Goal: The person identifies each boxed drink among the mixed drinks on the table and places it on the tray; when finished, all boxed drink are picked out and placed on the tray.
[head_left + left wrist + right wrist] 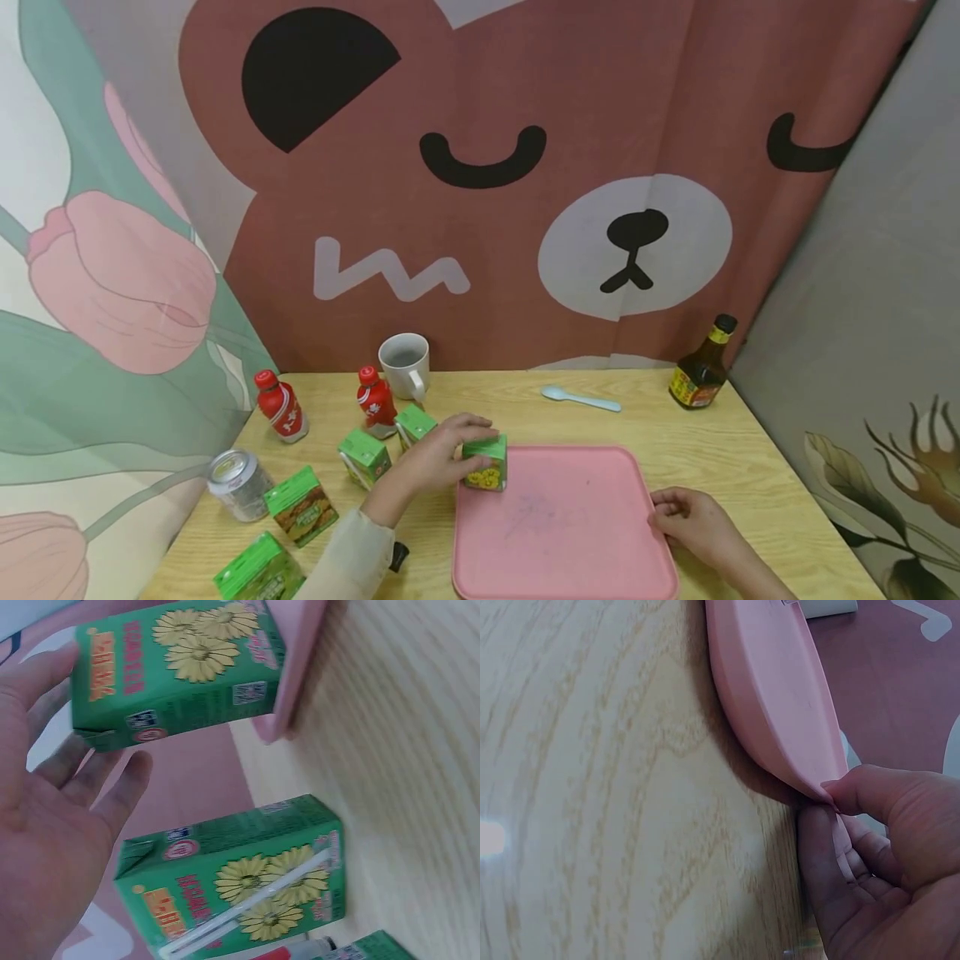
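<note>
A green drink carton with yellow flowers point(483, 463) stands at the upper left corner of the pink tray point(562, 533). The left hand point(438, 457) has its thumb and fingers around that carton, seen close in the left wrist view as a green box point(180, 671) beside the palm of the hand point(67, 780). At the tray's right edge, the right hand point(693, 523) pinches the rim; in the right wrist view the thumb and index finger of the hand point(885, 855) grip the pink rim point(772, 761).
Left of the tray are green cartons point(363, 458), brown-and-green boxes point(302, 506), a silver can point(240, 485), red bottles point(282, 407) and a black object point(399, 556). Behind stand a white mug point(405, 365), a light-blue spoon point(581, 398) and a dark sauce bottle point(702, 364).
</note>
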A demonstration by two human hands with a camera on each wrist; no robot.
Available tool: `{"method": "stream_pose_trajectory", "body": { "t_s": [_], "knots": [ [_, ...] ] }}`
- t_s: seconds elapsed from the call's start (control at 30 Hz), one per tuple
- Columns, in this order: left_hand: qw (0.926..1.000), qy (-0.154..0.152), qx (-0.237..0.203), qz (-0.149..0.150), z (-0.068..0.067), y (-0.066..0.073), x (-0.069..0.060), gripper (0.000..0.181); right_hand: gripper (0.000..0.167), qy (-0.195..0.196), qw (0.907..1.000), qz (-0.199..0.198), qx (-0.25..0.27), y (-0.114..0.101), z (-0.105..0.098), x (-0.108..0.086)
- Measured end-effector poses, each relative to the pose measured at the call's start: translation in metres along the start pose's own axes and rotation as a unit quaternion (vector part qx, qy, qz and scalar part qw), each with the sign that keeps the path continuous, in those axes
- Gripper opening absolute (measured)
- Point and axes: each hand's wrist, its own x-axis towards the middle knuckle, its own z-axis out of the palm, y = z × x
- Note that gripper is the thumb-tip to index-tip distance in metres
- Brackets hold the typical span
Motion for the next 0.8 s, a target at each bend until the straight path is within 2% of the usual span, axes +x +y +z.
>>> {"method": "stream_pose_trajectory", "body": {
  "t_s": [0.17, 0.37, 0.5, 0.6, 0.7, 0.8],
  "knots": [
    [0.9983, 0.038, 0.03, -0.032, -0.014, 0.008, -0.01, 0.041, 0.032, -0.002, 1.0, 0.004, 0.002, 0.001, 0.0, 0.001],
    [0.9921, 0.076, 0.069, -0.073, -0.04, 0.002, -0.023, 0.048, 0.032, -0.003, 1.0, 0.004, 0.006, 0.003, -0.001, 0.001],
    [0.99, 0.075, 0.073, -0.094, -0.052, -0.005, -0.028, 0.053, 0.033, -0.006, 1.0, -0.004, 0.006, 0.003, -0.002, 0.0],
    [0.9888, 0.063, 0.085, -0.105, -0.055, -0.009, -0.03, 0.052, 0.034, -0.011, 0.9998, -0.008, 0.011, 0.003, -0.002, 0.0],
    [0.9878, 0.053, 0.097, -0.11, -0.055, -0.014, -0.031, 0.05, 0.036, -0.013, 0.9998, 0.008, 0.014, 0.002, -0.002, 0.0],
    [0.9869, 0.057, 0.106, -0.107, -0.053, -0.017, -0.03, 0.046, 0.04, -0.014, 0.9993, 0.031, 0.014, 0.001, -0.002, 0.002]
  ]
}}
